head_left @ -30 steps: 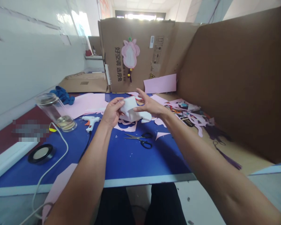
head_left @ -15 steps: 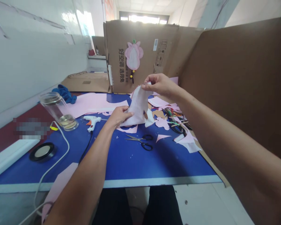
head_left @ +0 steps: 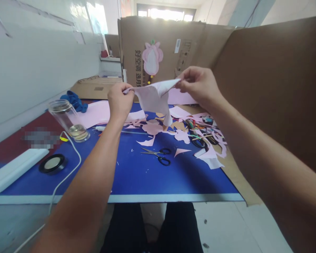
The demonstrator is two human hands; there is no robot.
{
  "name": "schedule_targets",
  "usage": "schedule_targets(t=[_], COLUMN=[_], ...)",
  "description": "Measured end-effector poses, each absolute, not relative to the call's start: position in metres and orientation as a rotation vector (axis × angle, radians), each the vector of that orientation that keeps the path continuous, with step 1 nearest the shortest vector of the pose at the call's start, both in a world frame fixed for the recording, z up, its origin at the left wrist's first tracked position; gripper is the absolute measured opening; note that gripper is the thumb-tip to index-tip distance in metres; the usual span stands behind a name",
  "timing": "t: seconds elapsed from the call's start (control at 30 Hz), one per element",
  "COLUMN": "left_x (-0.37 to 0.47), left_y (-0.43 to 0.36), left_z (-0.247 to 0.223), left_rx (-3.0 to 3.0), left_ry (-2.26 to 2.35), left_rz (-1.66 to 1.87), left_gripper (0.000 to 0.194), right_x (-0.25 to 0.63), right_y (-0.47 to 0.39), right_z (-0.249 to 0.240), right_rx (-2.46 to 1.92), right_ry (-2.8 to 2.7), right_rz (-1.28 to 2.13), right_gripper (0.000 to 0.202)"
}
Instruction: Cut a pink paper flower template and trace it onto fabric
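Note:
A pale pink and white cloth-like piece is stretched in the air between both hands, its middle hanging down over the table. My left hand pinches its left corner. The upper right corner is pinched by my right hand, which is a little higher. Below the piece, scissors with black handles lie partly open on the blue table. Pink scraps are scattered under and behind the piece.
A glass jar, a black roll and a white cable are at the left. Cardboard walls rise behind and right. A flower-shaped pink piece is on the back one. Cluttered tools lie right.
Both hands have risen. The left went up and leftward to a corner of the piece, the right up and rightward, and the piece is now stretched between them. The view has shifted slightly.

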State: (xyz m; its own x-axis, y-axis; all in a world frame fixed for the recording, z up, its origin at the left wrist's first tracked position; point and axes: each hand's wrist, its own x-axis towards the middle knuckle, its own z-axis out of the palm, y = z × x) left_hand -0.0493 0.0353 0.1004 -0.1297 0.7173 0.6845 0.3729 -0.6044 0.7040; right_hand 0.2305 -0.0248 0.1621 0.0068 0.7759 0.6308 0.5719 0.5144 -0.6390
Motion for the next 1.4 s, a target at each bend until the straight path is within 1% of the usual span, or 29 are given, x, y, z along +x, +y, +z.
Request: schedule_targets(t=[0.07, 0.13, 0.2, 0.3, 0.4, 0.5, 0.63, 0.7, 0.77, 0.83, 0.97, 1.07, 1.13, 1.17, 1.23, 1.3, 1.37, 1.4], left_x=[-0.061, -0.071, -0.079, -0.090, -0.099, -0.106, -0.102, -0.088, -0.070, -0.050, -0.031, -0.037, -0.043, -0.047, -0.053, -0.057, -0.059, -0.060], left_y=[0.009, -0.019, -0.045, -0.073, -0.089, -0.098, -0.122, -0.143, -0.164, -0.179, -0.187, -0.186, -0.186, -0.187, -0.190, -0.193, -0.196, -0.197], left_z=[0.083, 0.053, 0.020, -0.022, -0.047, -0.055, -0.046, -0.039, -0.034, -0.034, -0.041, -0.045, -0.045, -0.045, -0.044, -0.045, -0.046, -0.046], left_rx=[2.033, 2.224, 2.278, 2.304, 2.316, 2.321, 2.352, 2.463, 2.590, 2.700, 2.728, 2.766, 2.800, 2.816, 2.836, 2.846, 2.853, 2.852], left_ry=[1.350, 1.520, 1.553, 1.607, 1.650, 1.686, 1.741, 1.763, 1.653, 1.500, 1.436, 1.392, 1.374, 1.370, 1.375, 1.385, 1.387, 1.386], left_rz=[1.739, 1.503, 1.366, 1.227, 1.098, 1.010, 0.993, 1.015, 1.014, 0.924, 0.908, 0.948, 0.981, 0.983, 0.959, 0.917, 0.886, 0.877], left_gripper=[0.013, 0.016, 0.016, 0.018, 0.020, 0.023, 0.031, 0.032, 0.032, 0.036, 0.027, 0.031, 0.037, 0.039, 0.043, 0.045, 0.044, 0.043], right_x=[0.227, 0.221, 0.214, 0.202, 0.191, 0.183, 0.176, 0.172, 0.167, 0.162, 0.155, 0.164, 0.174, 0.178, 0.182, 0.181, 0.176, 0.173], right_y=[-0.051, -0.081, -0.112, -0.156, -0.189, -0.207, -0.214, -0.212, -0.211, -0.212, -0.219, -0.217, -0.207, -0.199, -0.180, -0.160, -0.144, -0.138], right_z=[0.135, 0.098, 0.059, 0.008, -0.025, -0.040, -0.046, -0.044, -0.040, -0.036, -0.024, -0.015, -0.011, -0.008, -0.004, 0.001, 0.004, 0.006], right_rx=[-1.109, -1.096, -1.076, -1.219, -1.399, -1.452, -1.442, -1.449, -1.444, -1.428, -1.406, -1.475, -1.538, -1.554, -1.510, -1.433, -1.349, -1.321], right_ry=[-1.766, -1.886, -2.016, -2.156, -2.147, -2.021, -1.905, -1.894, -1.880, -1.851, -1.872, -1.908, -1.909, -1.943, -2.123, -2.359, -2.559, -2.635], right_rz=[0.162, 0.171, 0.186, 0.242, 0.234, 0.206, 0.257, 0.262, 0.273, 0.308, 0.431, 0.509, 0.417, 0.338, 0.234, 0.160, 0.105, 0.092], right_gripper=[0.011, 0.010, 0.012, 0.015, 0.010, 0.008, 0.007, 0.006, 0.006, 0.006, 0.007, 0.011, 0.008, 0.017, 0.043, 0.060, 0.063, 0.057])
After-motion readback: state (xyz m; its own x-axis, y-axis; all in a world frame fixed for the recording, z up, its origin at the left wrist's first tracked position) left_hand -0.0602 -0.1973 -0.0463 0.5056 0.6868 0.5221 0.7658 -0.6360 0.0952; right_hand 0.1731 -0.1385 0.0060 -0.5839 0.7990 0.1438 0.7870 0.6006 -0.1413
